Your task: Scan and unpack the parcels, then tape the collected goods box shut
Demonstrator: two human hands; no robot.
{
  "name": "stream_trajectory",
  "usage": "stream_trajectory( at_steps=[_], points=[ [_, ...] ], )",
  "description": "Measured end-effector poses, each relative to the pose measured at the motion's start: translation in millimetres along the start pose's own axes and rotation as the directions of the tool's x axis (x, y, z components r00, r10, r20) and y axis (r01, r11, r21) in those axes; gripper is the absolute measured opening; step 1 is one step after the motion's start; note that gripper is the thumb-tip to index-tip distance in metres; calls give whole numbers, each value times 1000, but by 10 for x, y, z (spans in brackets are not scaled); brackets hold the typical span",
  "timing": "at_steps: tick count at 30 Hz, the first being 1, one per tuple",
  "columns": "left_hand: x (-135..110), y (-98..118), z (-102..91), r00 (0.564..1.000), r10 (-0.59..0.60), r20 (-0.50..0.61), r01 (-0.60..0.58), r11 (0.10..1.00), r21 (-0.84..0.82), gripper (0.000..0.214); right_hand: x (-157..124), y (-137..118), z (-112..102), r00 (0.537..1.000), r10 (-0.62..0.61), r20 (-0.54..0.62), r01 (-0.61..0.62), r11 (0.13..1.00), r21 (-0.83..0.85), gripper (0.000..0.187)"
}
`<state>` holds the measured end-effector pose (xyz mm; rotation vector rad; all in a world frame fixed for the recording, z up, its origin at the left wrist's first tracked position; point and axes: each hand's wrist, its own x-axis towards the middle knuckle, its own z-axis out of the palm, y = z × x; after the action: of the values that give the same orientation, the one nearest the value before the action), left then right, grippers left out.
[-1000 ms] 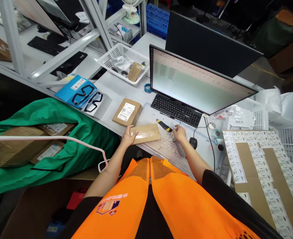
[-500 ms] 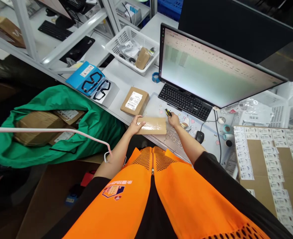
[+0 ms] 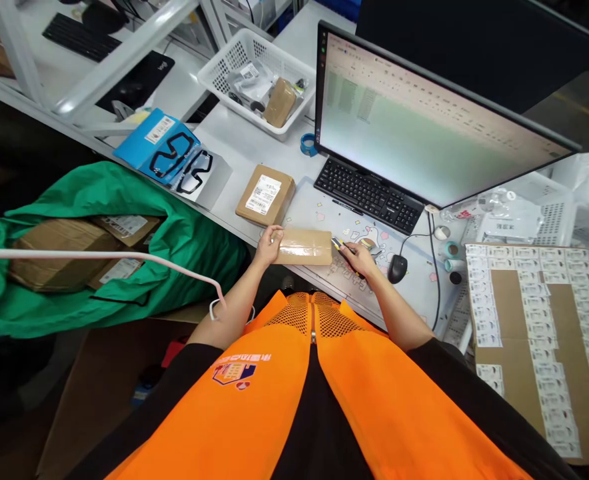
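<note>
A flat brown taped parcel (image 3: 305, 246) lies at the desk's front edge on a patterned desk mat (image 3: 324, 213). My left hand (image 3: 268, 244) grips its left end, fingers curled over the edge. My right hand (image 3: 358, 257) is closed round a yellow and black utility knife (image 3: 341, 245), whose tip touches the parcel's right end. A second brown parcel (image 3: 266, 195) with a white label sits just behind, to the left.
A keyboard (image 3: 368, 195) and monitor (image 3: 424, 127) stand behind the mat, a mouse (image 3: 397, 268) to the right. A white basket (image 3: 257, 83) holds small items at the back. A green sack (image 3: 124, 260) of parcels sits left; cardboard covered in labels (image 3: 529, 333) lies right.
My right hand left the spot near the mouse, picked up the utility knife from the mat and brought it to the parcel's right end. My left hand stayed on the parcel.
</note>
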<state>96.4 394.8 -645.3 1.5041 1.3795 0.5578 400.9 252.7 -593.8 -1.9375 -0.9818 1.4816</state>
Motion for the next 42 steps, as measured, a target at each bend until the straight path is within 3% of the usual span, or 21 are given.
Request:
stream_trajectory(
  at_steps=[8, 13, 15, 18, 20, 22, 24, 25, 26, 28, 30, 32, 35, 39, 42],
  points=[
    [-16, 59, -16, 999, -23, -47, 24, 999, 21, 28, -321, 3, -29, 996, 36, 77, -36, 999, -8, 53],
    [22, 125, 75, 996, -47, -80, 46, 999, -4, 23, -668, 229, 158, 986, 17, 166, -12, 999, -30, 47],
    [-51, 153, 181, 981, -89, -172, 89, 996, -11, 23, -771, 355, 244, 991, 29, 134, -29, 1000, 1, 47],
    [-395, 134, 296, 937, -191, -293, 208, 978, 28, 26, -841, 528, 225, 988, 151, -39, -144, 979, 143, 50],
    [-744, 98, 271, 948, -233, -216, 262, 958, 115, 30, -843, 613, 102, 966, 224, -133, -196, 961, 196, 47],
    [-1073, 111, 165, 961, -269, 65, 248, 941, 231, 31, -828, 663, -46, 946, 263, -188, -226, 953, 200, 39],
    [-1253, 224, 45, 885, -266, 381, 147, 938, 314, 30, -806, 673, -152, 928, 298, -223, -254, 945, 205, 34],
    [-1261, 319, 9, 857, -228, 461, 75, 943, 325, 33, -795, 664, -175, 923, 308, -231, -261, 942, 213, 34],
    [-1212, 429, 2, 865, -154, 477, -7, 947, 320, 35, -787, 646, -178, 921, 315, -229, -266, 938, 224, 34],
    [-974, 653, 82, 929, 76, 362, -193, 934, 301, 37, -782, 599, -139, 930, 309, -200, -256, 934, 250, 41],
    [-649, 808, 250, 924, 253, 287, -338, 892, 299, 62, -803, 559, -71, 951, 271, -152, -224, 937, 269, 56],
    [-376, 844, 424, 914, 230, 334, -341, 882, 324, 81, -849, 551, -10, 967, 229, -107, -192, 941, 279, 75],
    [-250, 707, 531, 928, 56, 369, -211, 894, 396, 80, -940, 612, 50, 979, 193, -64, -167, 944, 285, 92],
    [-494, 446, 392, 965, -38, 259, -93, 876, 474, 70, -1008, 697, 118, 985, 155, -73, -127, 949, 289, 89],
    [-668, 336, 310, 982, 26, 188, -106, 899, 426, 55, -987, 657, 156, 991, 113, -68, -90, 957, 277, 85]
  ],
)
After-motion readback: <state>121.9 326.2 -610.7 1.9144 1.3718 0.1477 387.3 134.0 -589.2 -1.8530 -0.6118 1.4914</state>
